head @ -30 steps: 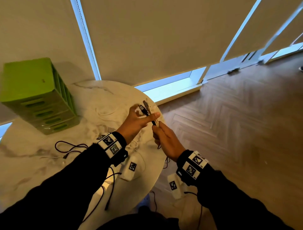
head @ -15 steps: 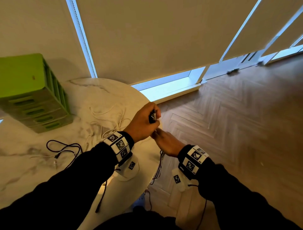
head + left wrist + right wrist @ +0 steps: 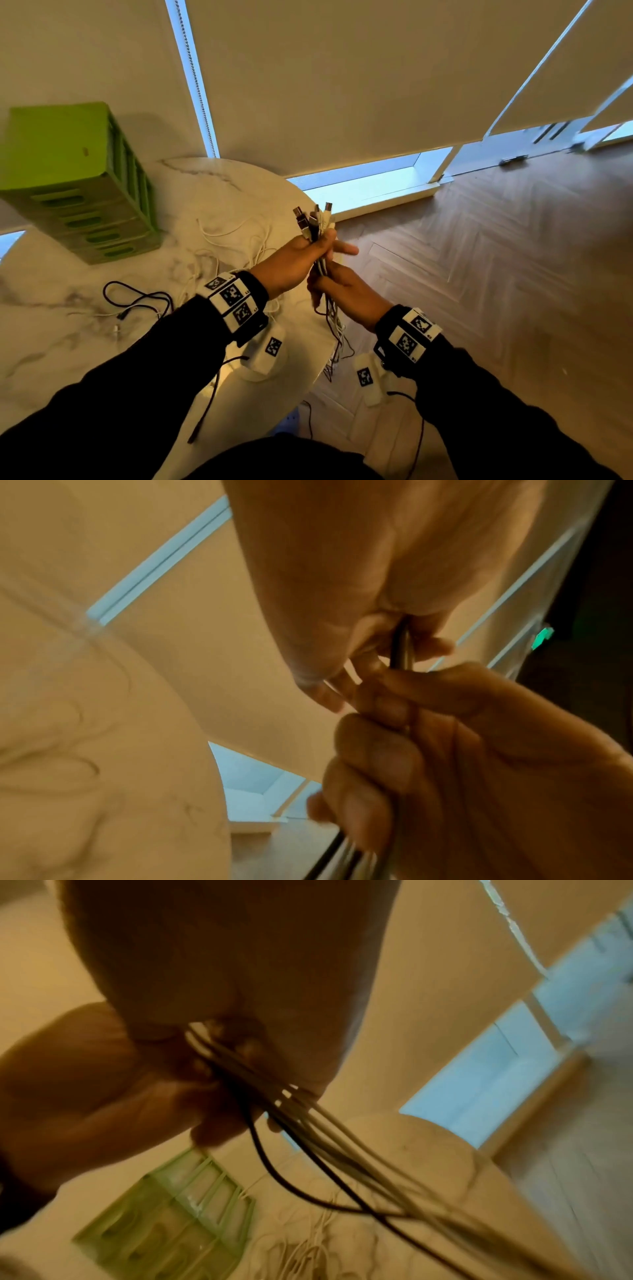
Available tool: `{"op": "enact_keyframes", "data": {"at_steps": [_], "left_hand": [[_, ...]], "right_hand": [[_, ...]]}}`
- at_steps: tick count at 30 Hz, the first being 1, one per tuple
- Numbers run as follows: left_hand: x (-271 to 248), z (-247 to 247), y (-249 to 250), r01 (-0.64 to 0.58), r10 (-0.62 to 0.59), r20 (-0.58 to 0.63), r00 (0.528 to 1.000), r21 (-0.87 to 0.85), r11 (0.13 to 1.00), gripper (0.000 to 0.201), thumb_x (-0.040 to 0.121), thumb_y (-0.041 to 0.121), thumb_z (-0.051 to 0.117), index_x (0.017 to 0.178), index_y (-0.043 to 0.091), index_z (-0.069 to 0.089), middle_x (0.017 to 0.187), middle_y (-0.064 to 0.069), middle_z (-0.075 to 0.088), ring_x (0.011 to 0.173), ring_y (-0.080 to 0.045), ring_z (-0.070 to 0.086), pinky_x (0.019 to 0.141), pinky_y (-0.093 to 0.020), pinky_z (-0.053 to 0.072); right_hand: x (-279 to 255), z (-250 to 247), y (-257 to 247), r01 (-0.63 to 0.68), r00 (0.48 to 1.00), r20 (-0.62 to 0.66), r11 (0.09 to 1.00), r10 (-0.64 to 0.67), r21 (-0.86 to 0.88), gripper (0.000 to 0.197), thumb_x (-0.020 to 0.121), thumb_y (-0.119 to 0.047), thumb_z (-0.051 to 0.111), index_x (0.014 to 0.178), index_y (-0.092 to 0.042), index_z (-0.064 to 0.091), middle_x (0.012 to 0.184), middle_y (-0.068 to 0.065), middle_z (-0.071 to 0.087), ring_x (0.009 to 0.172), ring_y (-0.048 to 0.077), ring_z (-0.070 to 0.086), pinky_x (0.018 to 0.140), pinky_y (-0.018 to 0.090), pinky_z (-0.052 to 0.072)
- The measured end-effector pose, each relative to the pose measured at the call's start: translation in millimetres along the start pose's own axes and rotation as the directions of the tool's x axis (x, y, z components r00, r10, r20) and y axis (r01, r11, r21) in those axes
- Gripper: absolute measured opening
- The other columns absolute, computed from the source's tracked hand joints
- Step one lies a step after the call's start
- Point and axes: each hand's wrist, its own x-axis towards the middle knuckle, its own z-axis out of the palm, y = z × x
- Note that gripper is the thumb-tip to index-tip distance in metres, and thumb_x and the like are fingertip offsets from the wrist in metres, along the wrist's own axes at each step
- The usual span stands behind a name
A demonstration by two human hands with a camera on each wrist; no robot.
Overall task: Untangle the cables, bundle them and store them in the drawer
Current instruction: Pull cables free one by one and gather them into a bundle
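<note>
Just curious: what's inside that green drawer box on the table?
Nothing can be told. The green drawer box stands on the table with every drawer shut, so the fronts and dark handle slots hide whatever is inside.

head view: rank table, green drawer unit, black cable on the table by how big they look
1. table
2. green drawer unit
3. black cable

The drawer unit sits farther away than the cable, yet looks clearly bigger.

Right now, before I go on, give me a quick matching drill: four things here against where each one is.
Things:
1. bundle of cables
2. black cable
3. green drawer unit
4. loose white cables

Places:
A. far left of the table
B. gripped in both hands
C. on the table just beyond the left hand
D. near the left sleeve

Pairs: 1-B, 2-D, 3-A, 4-C
</note>
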Motion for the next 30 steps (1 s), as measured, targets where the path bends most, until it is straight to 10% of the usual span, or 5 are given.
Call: {"op": "enact_keyframes", "data": {"at_steps": [4,9,17,24,30], "left_hand": [[-8.3,-22.1,5.7,0.135,-0.107,0.16,0.981,-0.177,0.975,0.046,0.099,0.05,0.038,0.074,0.013,0.043,0.07,-0.007,0.064,0.099,-0.036,0.07,0.1,-0.046,0.048],[-26.4,-50.5,8.5,0.254,-0.186,0.232,0.955,-0.312,0.915,0.043,0.101,0.044,0.044,0.07,0.016,0.038,0.06,0.001,0.032,0.065,-0.022,0.048,0.105,-0.049,0.04],[-52.4,-91.9,16.8,-0.176,-0.05,-0.334,0.941,-0.613,0.77,0.015,0.081,0.006,0.057,0.08,0.018,0.047,0.067,0.0,0.048,0.068,-0.017,0.05,0.097,-0.04,0.038],[-64.6,-126.3,25.2,-0.533,-0.002,-0.758,0.652,-0.459,0.711,0.024,0.076,0.005,0.058,0.075,0.024,0.044,0.064,0.009,0.043,0.058,-0.007,0.04,0.066,-0.023,0.038],[-85.5,-128.6,-1.6,-0.334,-0.105,-0.734,0.671,-0.426,0.84,0.032,0.1,0.005,0.048,0.078,0.025,0.036,0.065,0.009,0.036,0.057,-0.007,0.034,0.057,-0.023,0.028]], "right_hand": [[8.8,4.6,30.0,-0.172,0.926,0.329,0.983,0.185,-0.068,0.011,0.088,-0.026,0.07,0.081,-0.018,0.074,0.101,0.009,0.074,0.107,0.024,0.065,0.108,0.042,0.044],[40.4,-7.6,63.2,-0.14,0.709,0.493,0.786,0.504,-0.602,0.039,0.086,-0.049,0.071,0.075,-0.011,0.072,0.081,0.002,0.072,0.079,0.011,0.062,0.096,0.036,0.049],[76.1,-13.9,71.4,-0.074,0.996,-0.001,0.834,0.088,-0.547,0.034,0.095,-0.042,0.062,0.107,-0.015,0.045,0.088,0.006,0.061,0.08,0.023,0.059,0.076,0.039,0.049],[63.9,79.5,60.7,0.287,0.945,0.298,0.786,-0.137,-0.547,0.07,0.092,-0.044,0.058,0.148,-0.016,0.026,0.134,0.012,0.054,0.116,0.029,0.057,0.094,0.041,0.048],[43.1,147.6,51.2,0.353,0.844,0.533,0.808,-0.058,-0.471,0.075,0.095,-0.058,0.055,0.151,-0.02,0.022,0.144,0.007,0.05,0.123,0.024,0.054,0.1,0.039,0.047]]}}
